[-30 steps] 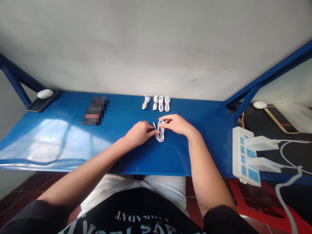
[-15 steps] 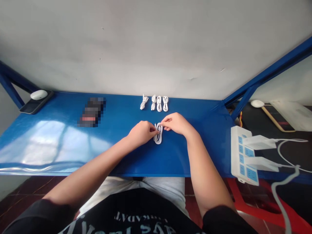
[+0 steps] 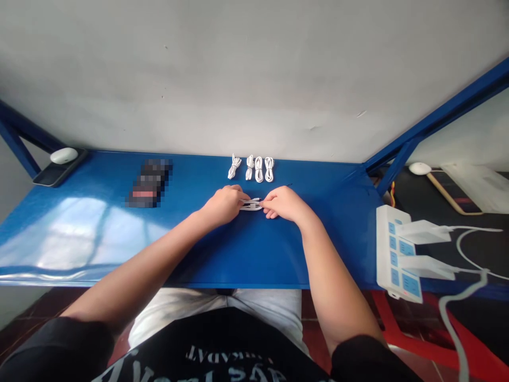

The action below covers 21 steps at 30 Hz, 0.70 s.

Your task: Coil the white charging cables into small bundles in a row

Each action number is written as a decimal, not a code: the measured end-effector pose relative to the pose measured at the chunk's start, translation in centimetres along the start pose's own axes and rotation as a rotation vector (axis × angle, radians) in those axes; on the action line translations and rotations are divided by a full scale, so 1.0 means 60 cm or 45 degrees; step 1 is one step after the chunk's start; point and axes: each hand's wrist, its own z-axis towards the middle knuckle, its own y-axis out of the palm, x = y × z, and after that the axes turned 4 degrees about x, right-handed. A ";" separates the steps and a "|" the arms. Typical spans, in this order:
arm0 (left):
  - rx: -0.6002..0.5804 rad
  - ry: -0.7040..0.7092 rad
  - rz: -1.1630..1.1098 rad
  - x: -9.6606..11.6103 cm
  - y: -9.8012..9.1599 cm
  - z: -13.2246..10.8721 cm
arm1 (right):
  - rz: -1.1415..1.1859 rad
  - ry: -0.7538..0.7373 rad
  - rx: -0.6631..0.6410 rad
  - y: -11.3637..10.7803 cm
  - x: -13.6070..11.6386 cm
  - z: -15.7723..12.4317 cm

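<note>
A coiled white cable (image 3: pixel 251 205) lies sideways between my two hands, over the blue table (image 3: pixel 246 254). My left hand (image 3: pixel 226 204) is closed on the coil's left end. At the right end, the fingers of my right hand (image 3: pixel 281 203) pinch the cable. Several bundled white cables (image 3: pixel 259 169) rest in a row near the wall, each with a dark band round its middle; the leftmost one is tilted. Just beyond my right hand is a small thin dark strip (image 3: pixel 289 185).
A blurred dark object (image 3: pixel 150 183) lies on the table's left part. A white rounded device sits on a black tray (image 3: pixel 59 170) at far left. On the right, a white power strip (image 3: pixel 392 249) holds two plugged adapters. Beyond it are a phone (image 3: pixel 455 193) and a plastic bag.
The coil has turned from lengthwise to sideways. My left hand has moved a little left and away from me, onto the coil's end. The small dark strip has come into view.
</note>
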 end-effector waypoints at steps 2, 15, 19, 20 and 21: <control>0.002 0.071 0.032 -0.018 -0.007 0.012 | -0.004 -0.006 0.017 0.006 0.001 0.005; 0.177 0.109 -0.157 -0.036 -0.010 0.026 | 0.023 -0.122 0.226 0.019 0.011 0.023; 0.573 -0.145 -0.181 -0.045 -0.027 0.055 | 0.028 -0.135 0.298 0.008 0.006 0.017; 0.624 -0.231 -0.166 -0.051 -0.029 0.067 | 0.029 -0.136 0.314 0.006 0.004 0.016; 0.605 -0.318 -0.167 -0.057 -0.030 0.081 | 0.033 -0.136 0.325 0.006 0.003 0.015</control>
